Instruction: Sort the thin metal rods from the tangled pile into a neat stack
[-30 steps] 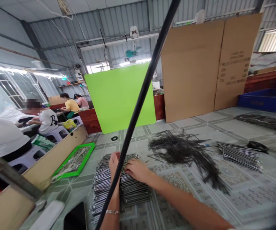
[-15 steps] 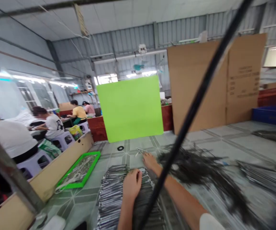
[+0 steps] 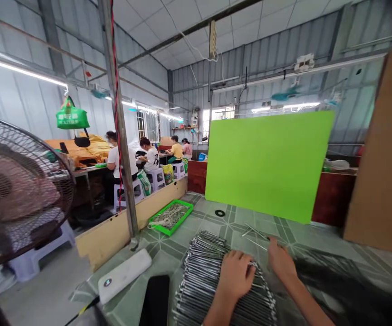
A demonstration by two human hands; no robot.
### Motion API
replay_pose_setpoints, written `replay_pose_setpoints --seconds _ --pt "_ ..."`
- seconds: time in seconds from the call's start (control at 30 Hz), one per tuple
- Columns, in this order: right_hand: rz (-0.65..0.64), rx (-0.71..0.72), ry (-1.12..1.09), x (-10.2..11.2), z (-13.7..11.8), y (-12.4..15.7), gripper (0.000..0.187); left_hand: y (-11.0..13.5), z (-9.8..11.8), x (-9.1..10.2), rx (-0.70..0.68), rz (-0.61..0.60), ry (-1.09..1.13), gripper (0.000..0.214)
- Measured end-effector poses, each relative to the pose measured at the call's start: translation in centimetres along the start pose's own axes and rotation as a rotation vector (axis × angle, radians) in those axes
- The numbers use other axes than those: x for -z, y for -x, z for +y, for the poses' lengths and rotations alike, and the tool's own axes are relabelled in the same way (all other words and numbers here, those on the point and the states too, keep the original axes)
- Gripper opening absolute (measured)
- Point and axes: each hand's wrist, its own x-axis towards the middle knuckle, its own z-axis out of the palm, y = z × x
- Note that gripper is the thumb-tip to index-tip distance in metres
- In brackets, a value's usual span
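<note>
A wide stack of parallel metal rods (image 3: 212, 280) lies on the patterned tile floor, running out of the bottom of the view. My left hand (image 3: 235, 275) rests on top of this stack, fingers lying across the rods. My right hand (image 3: 280, 261) reaches past the stack's far edge, with its fingertips on the floor beside several loose thin rods (image 3: 256, 235). A dark tangled heap of rods (image 3: 338, 280) lies blurred to the right of my right hand.
A green-framed tray of wire pieces (image 3: 170, 217), a black ring (image 3: 220, 213), a white power bank (image 3: 124, 276) and a black phone (image 3: 155, 301) lie nearby. A green board (image 3: 267, 165) stands behind. A pedestal fan (image 3: 15, 190) and a metal pole (image 3: 119, 122) stand left; co-workers (image 3: 151, 158) sit beyond.
The view has swung left and upward, bringing the fan into sight and pushing the cardboard sheets right. The dark cable no longer crosses the view. My right hand has moved from the stack to the loose rods.
</note>
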Motion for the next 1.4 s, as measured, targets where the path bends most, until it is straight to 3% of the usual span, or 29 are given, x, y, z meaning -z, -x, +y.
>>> replay_pose_setpoints --seconds 0.1,0.23,0.37,0.5,0.57,0.67,0.8,0.97,1.07,1.17,1.27,1.4 --pt "0.04 0.057 -0.102 3.0 0.1 2.4 0.032 0.4 1.0 0.4 -0.078 0.073 -0.043 0.03" --pt "0.015 0.101 -0.41 6.7 -1.7 6.1 0.03 1.0 2.6 0.0 -0.222 0.127 -0.104 0.039" --pt "-0.041 0.095 -0.528 8.7 -3.3 8.5 0.032 1.1 3.3 -0.5 -0.27 -0.004 -0.152 0.03" --pt "-0.065 0.136 -0.353 9.7 -2.6 9.3 0.029 0.7 2.9 -0.4 -0.238 -0.101 -0.163 0.022" --pt "-0.131 0.035 -0.123 9.8 -1.6 9.7 0.028 0.6 2.5 -0.2 -0.196 -0.094 -0.131 0.024" --pt "-0.329 -0.151 0.199 9.6 -0.3 10.4 0.026 0.5 1.9 -0.3 -0.166 -0.087 -0.093 0.024" --pt "-0.454 -0.179 0.266 9.3 0.0 10.9 0.021 0.6 1.4 -0.8 -0.166 -0.093 -0.064 0.028" --pt "-0.416 -0.205 0.301 9.7 -0.7 10.6 0.015 0.7 1.4 -1.0 -0.207 -0.073 -0.064 0.032" --pt "-0.316 -0.2 0.251 9.7 -0.8 10.2 0.015 0.7 1.4 -1.0 -0.234 -0.065 -0.064 0.031" --pt "-0.196 -0.133 -0.029 9.7 -0.7 9.8 0.017 0.6 1.1 -1.0 -0.242 -0.041 -0.095 0.032" --pt "-0.104 0.042 -0.371 9.8 -0.8 9.4 0.02 0.4 0.6 -1.1 -0.27 0.009 -0.121 0.033" --pt "-0.014 0.148 -0.516 10.4 -1.5 9.3 0.021 0.4 0.5 -0.8 -0.292 0.059 -0.116 0.032"
